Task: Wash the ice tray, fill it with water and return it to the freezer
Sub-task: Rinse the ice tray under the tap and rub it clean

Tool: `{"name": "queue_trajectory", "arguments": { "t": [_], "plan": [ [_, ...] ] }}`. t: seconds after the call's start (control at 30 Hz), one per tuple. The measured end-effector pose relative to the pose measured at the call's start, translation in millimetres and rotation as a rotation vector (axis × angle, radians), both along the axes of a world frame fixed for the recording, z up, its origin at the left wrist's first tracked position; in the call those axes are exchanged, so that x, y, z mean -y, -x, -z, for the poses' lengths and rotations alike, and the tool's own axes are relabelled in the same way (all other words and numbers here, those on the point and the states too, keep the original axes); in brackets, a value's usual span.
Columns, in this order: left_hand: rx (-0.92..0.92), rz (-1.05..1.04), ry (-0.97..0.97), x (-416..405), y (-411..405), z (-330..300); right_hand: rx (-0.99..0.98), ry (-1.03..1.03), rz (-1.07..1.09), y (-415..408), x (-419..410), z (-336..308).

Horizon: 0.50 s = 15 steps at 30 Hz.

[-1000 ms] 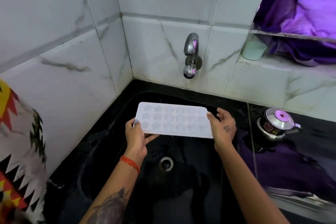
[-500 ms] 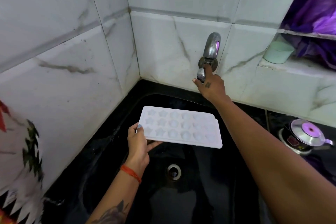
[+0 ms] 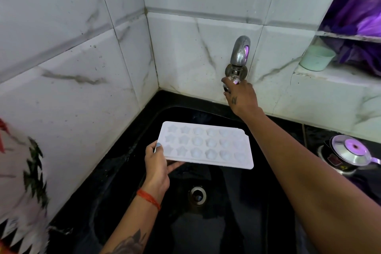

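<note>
Black sink [image 3: 127, 163], marble-tiled corner [image 3: 152, 51], wall tap [image 3: 239, 53]

Ice tray [image 3: 208, 146]: white, its cavities tinted pale blue. Sink [image 3: 226, 222]: glossy black, drain ring [image 3: 197, 195] silver. Wall tiles [image 3: 68, 64]: white marble with grey veining. Tap [image 3: 239, 53]: chrome, carrying a purple reflection. Cup [image 3: 316, 58]: pale mint green. Cloth [image 3: 354, 16] at upper right: purple. Wrist thread [image 3: 148, 199]: orange-red. Thumbnail [image 3: 158, 145]: light blue polish. Fabric [image 3: 22, 192] at left edge: white with red, dark green and black zigzag pattern.
</note>
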<state>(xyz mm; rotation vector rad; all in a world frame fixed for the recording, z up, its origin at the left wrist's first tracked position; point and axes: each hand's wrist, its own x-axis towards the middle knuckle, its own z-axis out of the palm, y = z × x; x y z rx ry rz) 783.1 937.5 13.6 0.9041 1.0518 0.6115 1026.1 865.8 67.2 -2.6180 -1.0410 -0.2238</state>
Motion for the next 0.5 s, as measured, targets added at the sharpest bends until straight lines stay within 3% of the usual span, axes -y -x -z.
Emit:
{"name": "queue_trajectory", "arguments": {
  "t": [0.3,0.5],
  "plan": [
    [-0.006,-0.005,-0.009,1.8,3.3,-3.2,-0.008,0.099,-0.048,6.2,12.6,-2.7],
    [-0.006,-0.002,-0.006,7.8,7.1,-6.4,-0.164,0.041,-0.054,10.3,39.4,7.5]
  ]
}}
